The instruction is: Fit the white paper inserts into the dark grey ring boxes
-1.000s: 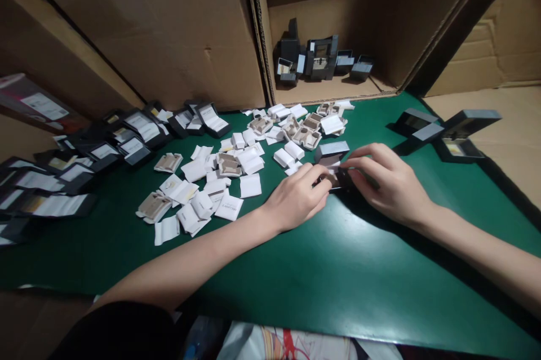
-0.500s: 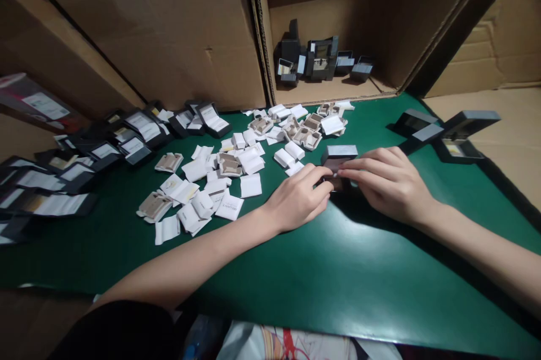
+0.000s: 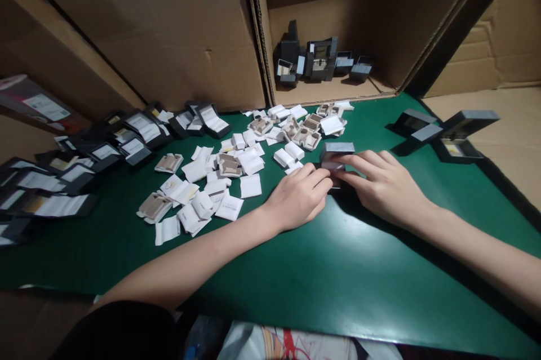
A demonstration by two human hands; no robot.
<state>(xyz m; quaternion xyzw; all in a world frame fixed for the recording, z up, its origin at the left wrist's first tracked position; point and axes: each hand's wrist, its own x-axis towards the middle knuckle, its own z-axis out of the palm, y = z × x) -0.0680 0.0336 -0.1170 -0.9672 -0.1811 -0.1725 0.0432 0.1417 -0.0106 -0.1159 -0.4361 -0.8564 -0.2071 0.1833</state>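
Between my hands on the green table (image 3: 270, 270) stands a small dark hinged box (image 3: 337, 149) with its lid raised. My left hand (image 3: 298, 196) is closed at the box's left side, its curled fingers hiding much of the lower half. From the right, my right hand (image 3: 382, 185) reaches over with fingers pressed at the box's inside and right edge. What its fingertips press on is hidden. Left of the box lie white folded box inserts (image 3: 251, 185), some turned over to show brown undersides.
Many dark hinged boxes (image 3: 143, 126) crowd the left side. More open boxes (image 3: 321, 61) stand inside a cardboard carton (image 3: 338, 10) at the back. Two open dark boxes (image 3: 459, 134) sit at the right. A cardboard wall (image 3: 169, 27) borders the table's rear.
The box has shifted slightly left. My right hand has moved a little left with it, its fingers now farther over the box. My left hand stays nearly in place.
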